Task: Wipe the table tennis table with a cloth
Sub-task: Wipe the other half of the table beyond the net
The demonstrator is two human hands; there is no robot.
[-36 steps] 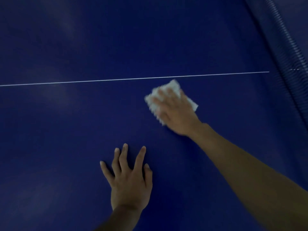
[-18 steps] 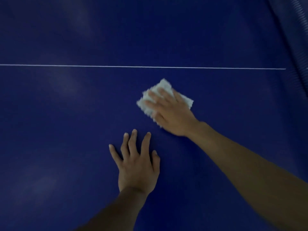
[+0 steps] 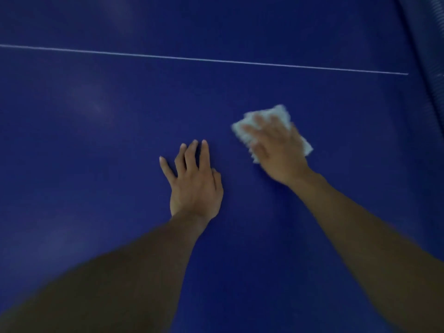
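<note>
Left hand [image 3: 195, 186], right hand [image 3: 280, 152] — bare; forearms look bare too, though blurred

Motion-blurred right hand [image 3: 276, 152] over the middle of the equally blurred white cloth [image 3: 280, 114], fingertips indistinct.

- Table [image 3: 96, 164]: smooth, dark blue top, semi-matt, with faint pale sheen patches left of the left hand's [image 3: 194, 186] fingers.
- Cloth [image 3: 280, 112]: white, soft fabric under the right hand's [image 3: 281, 155] fingers; weave blurred.
- Line [image 3: 216, 60]: thin, white and flat, lying beyond all fingertips.
</note>
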